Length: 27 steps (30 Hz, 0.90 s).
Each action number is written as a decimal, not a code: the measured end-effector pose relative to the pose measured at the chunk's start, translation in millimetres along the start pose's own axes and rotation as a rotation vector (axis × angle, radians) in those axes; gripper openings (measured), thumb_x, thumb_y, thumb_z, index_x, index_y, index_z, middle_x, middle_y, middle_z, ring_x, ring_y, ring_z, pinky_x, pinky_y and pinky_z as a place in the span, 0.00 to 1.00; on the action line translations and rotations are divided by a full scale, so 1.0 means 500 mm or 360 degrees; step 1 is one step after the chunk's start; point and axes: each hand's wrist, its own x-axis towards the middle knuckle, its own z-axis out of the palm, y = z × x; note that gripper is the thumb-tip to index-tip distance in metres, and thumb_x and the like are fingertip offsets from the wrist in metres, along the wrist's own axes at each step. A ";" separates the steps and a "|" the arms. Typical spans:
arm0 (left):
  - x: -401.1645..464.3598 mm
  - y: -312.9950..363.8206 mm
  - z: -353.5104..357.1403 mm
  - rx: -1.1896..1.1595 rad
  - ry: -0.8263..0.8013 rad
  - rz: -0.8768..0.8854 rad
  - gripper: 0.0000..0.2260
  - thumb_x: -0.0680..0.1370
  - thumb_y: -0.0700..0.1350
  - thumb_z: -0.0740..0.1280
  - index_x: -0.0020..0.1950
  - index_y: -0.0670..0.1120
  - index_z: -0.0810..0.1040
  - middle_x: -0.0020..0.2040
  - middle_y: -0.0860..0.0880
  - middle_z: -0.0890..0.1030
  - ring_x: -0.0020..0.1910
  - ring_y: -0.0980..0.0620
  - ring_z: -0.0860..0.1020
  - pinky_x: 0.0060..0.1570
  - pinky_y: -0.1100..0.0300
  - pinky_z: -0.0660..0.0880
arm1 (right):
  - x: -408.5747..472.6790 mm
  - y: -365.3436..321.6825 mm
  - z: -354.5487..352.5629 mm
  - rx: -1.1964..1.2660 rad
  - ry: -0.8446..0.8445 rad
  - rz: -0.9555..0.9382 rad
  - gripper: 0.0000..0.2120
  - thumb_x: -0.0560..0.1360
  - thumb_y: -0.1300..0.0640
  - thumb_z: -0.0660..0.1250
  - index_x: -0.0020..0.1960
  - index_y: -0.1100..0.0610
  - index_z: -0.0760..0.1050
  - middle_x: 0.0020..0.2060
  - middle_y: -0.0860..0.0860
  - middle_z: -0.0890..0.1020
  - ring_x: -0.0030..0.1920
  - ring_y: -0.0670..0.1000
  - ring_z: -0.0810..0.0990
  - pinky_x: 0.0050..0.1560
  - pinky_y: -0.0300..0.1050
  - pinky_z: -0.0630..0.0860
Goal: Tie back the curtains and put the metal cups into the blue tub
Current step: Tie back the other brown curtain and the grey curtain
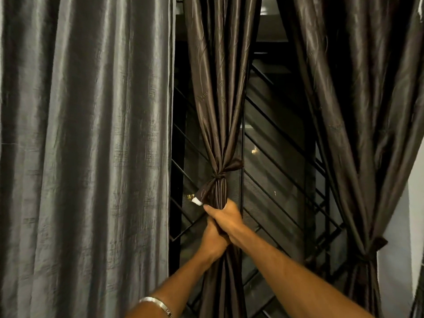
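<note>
A broad grey curtain (85,145) hangs loose in straight folds and fills the left side of the view. At the right a dark brown curtain (358,111) slants down to a waist where a matching band (371,253) cinches it beside a pale wall (413,203). Between them stands a dark window (282,157) with a black grille of diagonal bars (286,143) behind it. In the middle hangs a narrower brown curtain (218,88), gathered into a tight bundle and knotted by a brown tie-back (220,175); one loose end of that tie, with a white tip (197,201), sticks out to the left just below the knot. Both hands grip this bundle directly under the knot, one above the other and touching: the right hand (226,218) is uppermost, its fingers curled round the gathered cloth, and the left hand (212,241) clasps the fabric just beneath it, partly covered by the right. A silver bracelet (158,305) circles the left forearm near the bottom edge. No cups or tub appear in view.
</note>
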 end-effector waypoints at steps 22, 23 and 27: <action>-0.024 -0.025 -0.068 0.1037 -0.0076 -0.0013 0.24 0.67 0.64 0.68 0.55 0.51 0.70 0.52 0.51 0.79 0.50 0.50 0.79 0.48 0.51 0.78 | -0.054 -0.023 -0.025 -0.2129 0.0024 -0.0432 0.26 0.79 0.37 0.56 0.58 0.60 0.74 0.52 0.56 0.81 0.54 0.57 0.81 0.48 0.51 0.77; -0.027 -0.028 -0.072 0.1116 -0.0054 -0.0023 0.26 0.65 0.67 0.66 0.55 0.52 0.71 0.51 0.52 0.80 0.49 0.50 0.80 0.47 0.50 0.79 | -0.059 -0.029 -0.022 -0.2344 0.0000 -0.0518 0.25 0.80 0.39 0.54 0.54 0.59 0.77 0.48 0.54 0.82 0.49 0.56 0.82 0.41 0.49 0.78; -0.050 -0.018 -0.089 0.1379 -0.0088 0.0014 0.28 0.66 0.68 0.58 0.54 0.49 0.75 0.49 0.49 0.80 0.47 0.47 0.80 0.43 0.51 0.78 | -0.086 -0.043 0.003 -0.2776 -0.0197 -0.0790 0.11 0.80 0.58 0.59 0.49 0.56 0.81 0.43 0.50 0.82 0.41 0.53 0.83 0.24 0.40 0.64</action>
